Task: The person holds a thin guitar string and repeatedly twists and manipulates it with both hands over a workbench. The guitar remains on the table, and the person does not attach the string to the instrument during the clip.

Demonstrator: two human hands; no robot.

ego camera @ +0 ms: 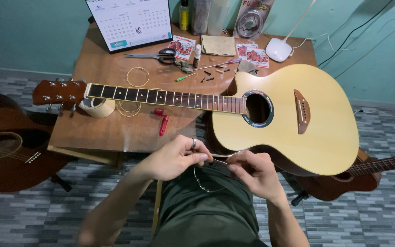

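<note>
**Both hands pinch one coiled string below the bench edge**

Nearest my view, over the lap in dark green cloth, my left hand and right hand meet. Each grip is closed on the thin guitar string, which loops down between them in a loose coil. A ring sits on one left finger.

Going left to right beyond that: a dark brown guitar lies on the floor at far left. On the bench the pale acoustic guitar lies flat, headstock left, its neck propped on a roll of tape, its body overhanging the right edge just above my hands. A red string winder lies below the neck, and two wire coils lie near it. Behind the neck I count one desk calendar, one pair of scissors, three string packets, one folded cloth and one white lamp. A third guitar pokes out at lower right, partly hidden by the pale body.
</note>
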